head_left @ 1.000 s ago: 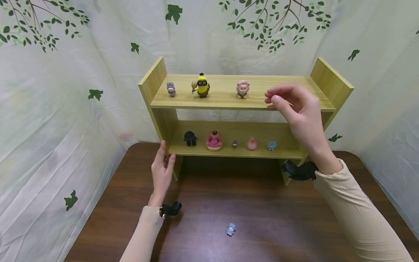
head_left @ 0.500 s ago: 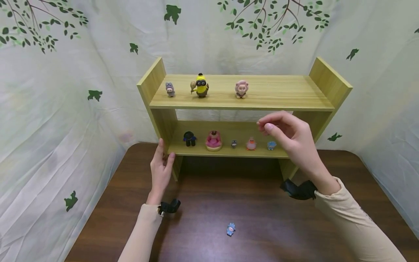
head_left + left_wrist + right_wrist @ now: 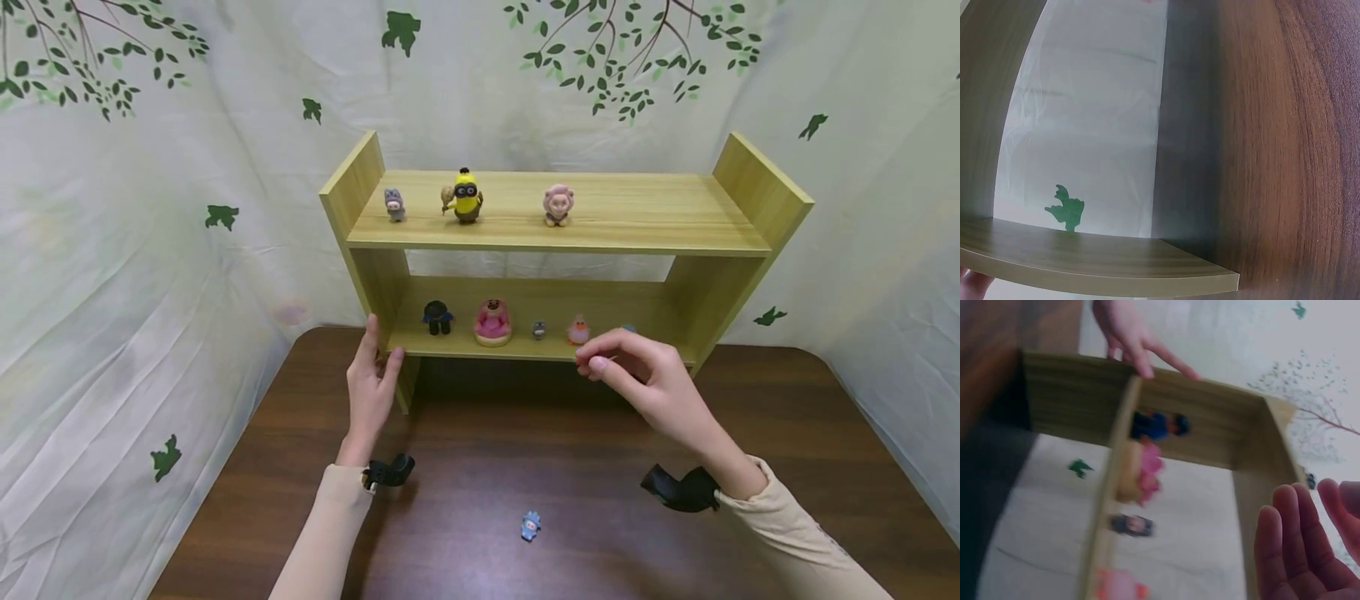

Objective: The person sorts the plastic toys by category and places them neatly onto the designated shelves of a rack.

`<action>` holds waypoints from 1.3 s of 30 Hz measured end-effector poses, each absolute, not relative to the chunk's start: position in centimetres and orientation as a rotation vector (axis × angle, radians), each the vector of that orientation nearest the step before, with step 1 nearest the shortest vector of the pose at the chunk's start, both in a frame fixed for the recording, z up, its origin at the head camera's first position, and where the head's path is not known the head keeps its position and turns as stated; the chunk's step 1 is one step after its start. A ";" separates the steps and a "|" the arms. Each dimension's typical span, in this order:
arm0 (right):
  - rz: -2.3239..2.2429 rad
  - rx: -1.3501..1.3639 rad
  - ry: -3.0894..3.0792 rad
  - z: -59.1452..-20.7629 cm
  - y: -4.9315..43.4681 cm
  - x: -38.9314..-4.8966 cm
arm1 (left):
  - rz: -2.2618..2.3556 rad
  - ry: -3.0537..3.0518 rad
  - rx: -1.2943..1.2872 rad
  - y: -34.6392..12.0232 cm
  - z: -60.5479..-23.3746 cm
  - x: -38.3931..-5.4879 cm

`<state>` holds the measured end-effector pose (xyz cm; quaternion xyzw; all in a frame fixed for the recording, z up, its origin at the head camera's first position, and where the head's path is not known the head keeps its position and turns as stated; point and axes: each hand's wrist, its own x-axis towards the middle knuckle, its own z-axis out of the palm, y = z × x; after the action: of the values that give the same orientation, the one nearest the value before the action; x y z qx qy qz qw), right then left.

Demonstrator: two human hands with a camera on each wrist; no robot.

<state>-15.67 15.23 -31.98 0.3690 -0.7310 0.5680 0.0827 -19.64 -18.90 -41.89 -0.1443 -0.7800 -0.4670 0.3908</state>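
My left hand (image 3: 367, 400) rests against the left side panel of a two-tier wooden shelf (image 3: 645, 249), index finger straight and thumb at the lower board's front edge. Loosely bent, with nothing seen between its fingers, my right hand (image 3: 656, 383) hovers before the lower board at the right. It partly hides a small blue figurine (image 3: 629, 328), beside a pink duck figurine (image 3: 578, 331). In the right wrist view, the right-hand fingers (image 3: 1297, 544) are relaxed and apart from the figurines. On the table in front lies a light-blue figurine (image 3: 530, 526).
The upper board holds a grey-purple figurine (image 3: 394, 205), a yellow Minion figurine (image 3: 466, 198) and a pink figurine (image 3: 558, 205). Below stand a black-and-blue figurine (image 3: 437, 317), a pink bear figurine (image 3: 492, 323) and a tiny grey figurine (image 3: 538, 330). A brown table (image 3: 450, 450) supports the shelf.
My right hand has come down from the upper board's right part to in front of the lower board, moving toward me. The left hand and the figurines have stayed put.
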 end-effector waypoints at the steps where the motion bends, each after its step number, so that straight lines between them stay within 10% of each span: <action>1: 1.687 1.101 -2.208 -32.6 15.2 -15.6 | -1.190 -1.986 -0.363 -18.9 -41.9 -19.6; 39: 1.717 1.219 -2.545 -48.7 12.9 -10.9 | -1.177 -1.939 -0.364 -18.9 -42.3 -20.0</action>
<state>-10.86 12.87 -48.71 0.3679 -0.7679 0.5181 -0.0805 -20.00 -18.89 -42.28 -0.1447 -0.7698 -0.4674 0.4098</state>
